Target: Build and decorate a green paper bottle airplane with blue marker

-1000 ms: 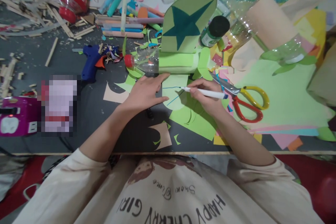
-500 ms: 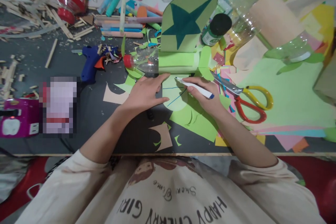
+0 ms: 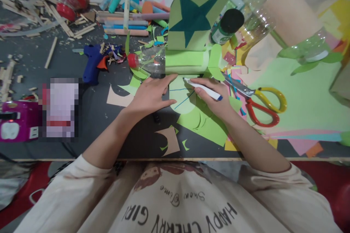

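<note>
A white marker [image 3: 209, 92] with a blue end is pinched in my right hand [image 3: 216, 98], its tip at the upper part of a pale green paper flap [image 3: 182, 100]. Blue lines run across that flap. My left hand [image 3: 153, 94] lies at the flap's left edge, thumb and forefinger spread. Just beyond is a clear plastic bottle [image 3: 151, 61] with a red cap, lying on its side and wrapped in a light green paper band [image 3: 186, 60]. Behind the band stands a rounded green flap [image 3: 175, 11] bearing a dark green star [image 3: 191, 16].
Yellow-and-red scissors [image 3: 264, 107] lie right of my right hand, near a black-lidded jar [image 3: 228, 25]. To the left are a blue glue gun [image 3: 91, 62], a purple box [image 3: 20, 122] and scattered sticks [image 3: 51, 52]. Several markers [image 3: 125, 27] lie at the back; green paper [image 3: 306, 94] covers the right.
The marker's tip has shifted very slightly on the pale green flap. My left hand stays in place. The whole view has tilted a little.
</note>
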The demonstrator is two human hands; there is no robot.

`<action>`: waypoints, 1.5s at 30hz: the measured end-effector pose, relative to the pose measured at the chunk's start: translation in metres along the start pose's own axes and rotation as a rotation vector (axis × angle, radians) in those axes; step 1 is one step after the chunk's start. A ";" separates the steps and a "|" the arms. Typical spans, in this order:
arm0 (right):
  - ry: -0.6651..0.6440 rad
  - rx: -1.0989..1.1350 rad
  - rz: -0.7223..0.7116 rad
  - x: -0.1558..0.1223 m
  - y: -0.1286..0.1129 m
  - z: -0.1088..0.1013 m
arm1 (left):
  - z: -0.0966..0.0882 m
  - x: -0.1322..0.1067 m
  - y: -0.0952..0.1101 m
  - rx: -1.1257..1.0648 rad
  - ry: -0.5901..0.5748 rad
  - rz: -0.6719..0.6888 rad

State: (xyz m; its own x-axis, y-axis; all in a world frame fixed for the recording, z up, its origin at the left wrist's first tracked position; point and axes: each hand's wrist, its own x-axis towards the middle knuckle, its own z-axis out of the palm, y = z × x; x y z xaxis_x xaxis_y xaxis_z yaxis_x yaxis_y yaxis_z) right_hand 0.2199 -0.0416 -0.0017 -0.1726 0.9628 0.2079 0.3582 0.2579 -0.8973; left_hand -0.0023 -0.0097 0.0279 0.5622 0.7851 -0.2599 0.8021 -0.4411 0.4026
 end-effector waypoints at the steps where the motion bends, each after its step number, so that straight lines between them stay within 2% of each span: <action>1: 0.001 -0.005 0.001 0.000 0.000 0.000 | 0.000 0.000 0.000 0.002 0.003 0.003; 9: -0.018 0.028 -0.019 -0.002 0.001 0.000 | 0.001 -0.001 0.000 0.005 0.022 0.015; 29: -0.176 0.046 -0.077 -0.006 -0.005 0.000 | 0.002 0.000 -0.002 0.005 0.027 0.028; 40: -0.262 0.060 -0.133 -0.008 -0.006 0.002 | 0.002 -0.001 -0.001 -0.003 0.034 0.022; 45: -0.311 0.112 -0.203 -0.009 -0.006 0.003 | 0.003 -0.001 -0.002 -0.007 0.035 0.022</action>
State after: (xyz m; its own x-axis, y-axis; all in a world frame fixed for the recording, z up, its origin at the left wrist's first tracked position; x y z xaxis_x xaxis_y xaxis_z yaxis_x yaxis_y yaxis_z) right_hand 0.2162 -0.0523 0.0006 -0.5060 0.8181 0.2733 0.1881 0.4139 -0.8907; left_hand -0.0039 -0.0107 0.0244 0.5725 0.7899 -0.2197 0.7880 -0.4560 0.4137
